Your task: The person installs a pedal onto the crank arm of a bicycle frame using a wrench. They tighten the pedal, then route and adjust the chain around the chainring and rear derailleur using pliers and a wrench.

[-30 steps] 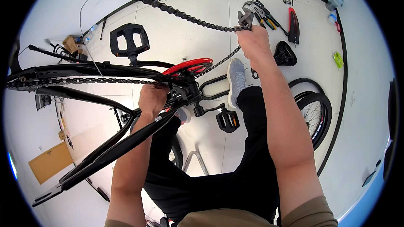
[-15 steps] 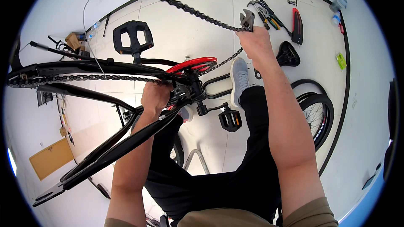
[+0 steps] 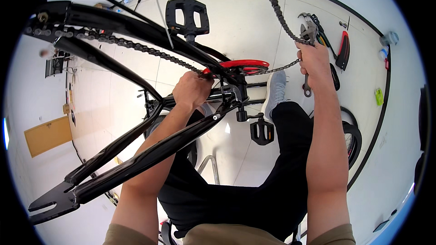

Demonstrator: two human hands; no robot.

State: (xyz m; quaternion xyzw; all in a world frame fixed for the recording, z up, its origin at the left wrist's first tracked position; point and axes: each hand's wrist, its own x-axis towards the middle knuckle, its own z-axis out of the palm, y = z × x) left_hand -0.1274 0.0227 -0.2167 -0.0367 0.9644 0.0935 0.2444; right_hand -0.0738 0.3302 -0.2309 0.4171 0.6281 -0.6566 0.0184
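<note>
1. Pale floor tiles (image 3: 243, 161) spread beneath our two hands.
2. Our right hand (image 3: 314, 61) is closed around an adjustable wrench (image 3: 308, 86); the bicycle chain (image 3: 276, 8) meets it there.
3. Another chain strand links that hand to the red chainring (image 3: 240, 66), between our hands.
4. Our left hand (image 3: 193, 88) curls against the chain beside the chainring; we cannot tell whether its hidden fingers grip.
5. Beyond it we see a black platform pedal (image 3: 203, 31).

1. The single head view, a wide fisheye, looks down from above black cloth trousers (image 3: 240, 202) at lower centre.
2. The glossy black metal bicycle frame (image 3: 113, 175) at left is near; the pale tiled floor (image 3: 240, 22), upper centre, lies farther below.
</note>
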